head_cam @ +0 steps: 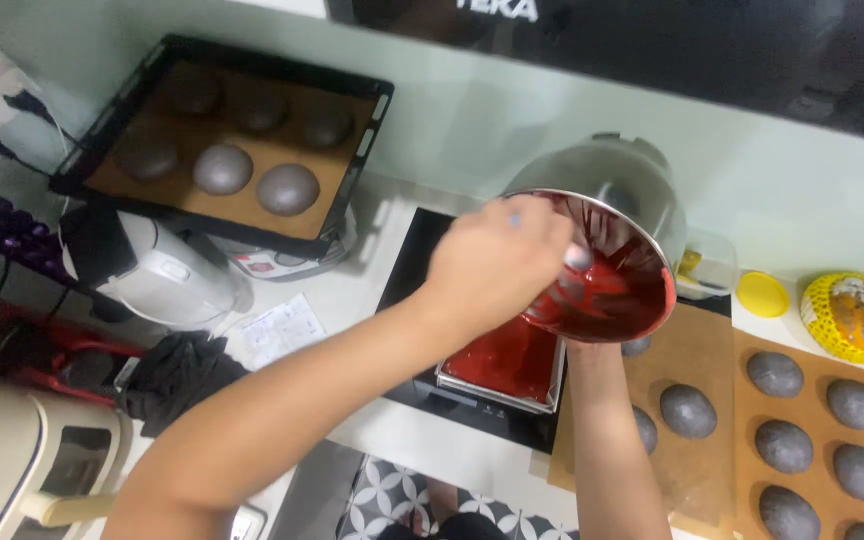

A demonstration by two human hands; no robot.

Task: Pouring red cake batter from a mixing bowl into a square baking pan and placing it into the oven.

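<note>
My left hand [497, 265] reaches into a tilted steel mixing bowl [617, 175] and grips a utensil with a pale tip [578, 257], which rests against the red batter [627, 295] inside. My right hand [590, 352] holds the bowl from underneath and is mostly hidden behind its rim. The bowl's mouth tips down over a rectangular metal tin [550, 385] that holds red batter [502, 362]. The tin stands on a black flat cooktop [417, 270].
A black baking tray [372, 130] with several dark grey buns sits at the back left on an appliance. Brown paper sheets [702, 340] with several grey dough rounds lie right. A yellow lid [762, 294], a netted yellow fruit [849, 316], a white kettle [167, 275] and a black cloth [177, 370] surround them.
</note>
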